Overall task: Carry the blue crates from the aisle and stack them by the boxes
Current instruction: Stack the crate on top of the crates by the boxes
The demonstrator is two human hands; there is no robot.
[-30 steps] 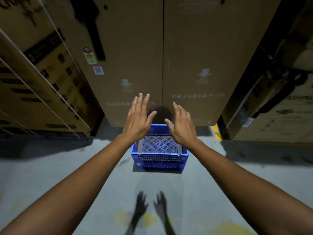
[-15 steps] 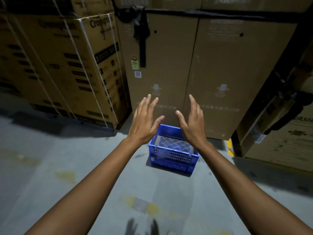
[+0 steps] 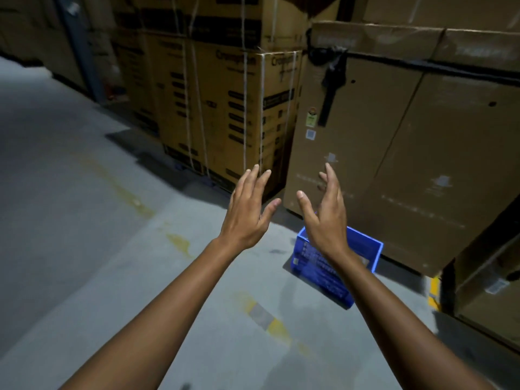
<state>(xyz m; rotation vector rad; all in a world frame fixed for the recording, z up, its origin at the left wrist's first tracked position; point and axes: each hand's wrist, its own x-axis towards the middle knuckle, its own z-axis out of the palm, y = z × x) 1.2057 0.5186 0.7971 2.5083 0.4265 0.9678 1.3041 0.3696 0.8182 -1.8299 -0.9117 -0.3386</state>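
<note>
Grey concrete floor (image 3: pixel 84 220) with worn yellow marks (image 3: pixel 270 325) runs between tall stacks of cartons in a dim warehouse. Both hands are empty and raised in the air. The left hand (image 3: pixel 247 212) and right hand (image 3: pixel 326 218) have straight, spread fingers, with palms turned toward each other and a gap between them, touching nothing.

Below the right wrist, one blue crate (image 3: pixel 312 266) sits on the floor, well clear of both hands. It lies close against the foot of a big plain box (image 3: pixel 394 170); whether the two touch cannot be told. Nothing is stacked on it. Left of that box stands a strapped stack (image 3: pixel 233 116) of printed cartons.

This looks like the gap between loads: one crate seems placed at the stacking spot, and no other crate is in view. The next move probably calls for turning to the aisle, gripping another crate by its two sides, and setting it squarely on this one's rim.
</note>
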